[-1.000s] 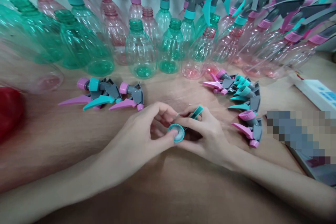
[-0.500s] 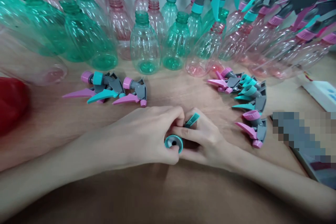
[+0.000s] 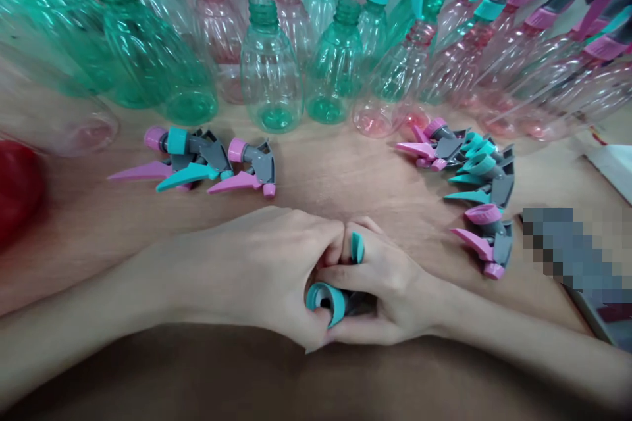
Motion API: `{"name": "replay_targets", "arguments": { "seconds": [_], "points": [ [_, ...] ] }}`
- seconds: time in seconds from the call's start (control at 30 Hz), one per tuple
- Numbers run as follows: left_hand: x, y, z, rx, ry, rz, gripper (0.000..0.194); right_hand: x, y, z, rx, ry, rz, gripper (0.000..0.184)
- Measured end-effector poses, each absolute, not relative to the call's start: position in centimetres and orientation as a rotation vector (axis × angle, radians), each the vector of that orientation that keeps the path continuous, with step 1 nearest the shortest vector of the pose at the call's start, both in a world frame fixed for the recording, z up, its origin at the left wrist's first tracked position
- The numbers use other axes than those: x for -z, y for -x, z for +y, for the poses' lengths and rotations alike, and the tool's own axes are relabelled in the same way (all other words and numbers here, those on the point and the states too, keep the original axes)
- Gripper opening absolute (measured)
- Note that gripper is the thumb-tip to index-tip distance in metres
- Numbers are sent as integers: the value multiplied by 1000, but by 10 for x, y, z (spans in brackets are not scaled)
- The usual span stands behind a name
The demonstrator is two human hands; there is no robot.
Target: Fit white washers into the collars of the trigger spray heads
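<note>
Both hands are closed on one grey and teal trigger spray head (image 3: 338,302) above the table. The thumb of my left hand (image 3: 276,263) presses at its teal collar, whose open end faces me. Around the grey body wraps my right hand (image 3: 390,283), with the teal trigger poking out between its fingers. Most of the body is hidden by the fingers. Left of centre lie pink and teal spray heads, the nearest a pink and grey spray head (image 3: 251,168). To the right is a row of several more, ending in a pink-collared spray head (image 3: 488,240).
Behind stand several clear green and pink bottles, some open-necked like the green bottle (image 3: 336,66), others with spray heads fitted. A red object (image 3: 20,191) sits at the left edge. A dark, partly pixelated flat object (image 3: 582,270) lies at right, below a white box (image 3: 615,168).
The hands have come slightly lower in view and the spray head has turned, showing more of its teal collar and less of its trigger. The view has shifted a little; the table items stay put.
</note>
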State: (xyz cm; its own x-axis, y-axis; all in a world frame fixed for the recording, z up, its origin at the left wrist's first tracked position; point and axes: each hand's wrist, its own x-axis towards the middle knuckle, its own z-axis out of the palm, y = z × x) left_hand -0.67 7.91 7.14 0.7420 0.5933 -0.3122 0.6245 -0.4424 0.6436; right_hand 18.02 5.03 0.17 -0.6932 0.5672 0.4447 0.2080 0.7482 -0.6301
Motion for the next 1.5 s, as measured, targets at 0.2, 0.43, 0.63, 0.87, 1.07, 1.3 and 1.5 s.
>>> {"name": "replay_targets", "arguments": {
  "seconds": [0.2, 0.43, 0.63, 0.87, 1.07, 1.3, 1.5],
  "points": [
    [-72, 6, 69, -88, -2473, 909, 13, -2, -182, 52, -682, 600, -2326, 22],
    [-71, 9, 62, -100, -2549, 908, 17, -3, -183, 52, -647, 648, -2337, 27],
    [-68, 6, 59, -89, -2593, 907, 15, -2, -185, 52, -636, 706, -2297, 27],
    [-66, 4, 58, -71, -2551, 935, 19, -4, -184, 52, -654, 736, -2299, 26],
    [-62, 8, 48, -274, -2750, 1089, 9, -3, -185, 53, -643, 834, -2262, 26],
    [-70, 6, 37, -213, -2914, 1061, 27, -4, -185, 53, -627, 859, -2254, 25],
    [-57, 15, 13, -533, -3247, 995, 33, -5, -184, 51, -600, 843, -2267, 23]
  ]
}}
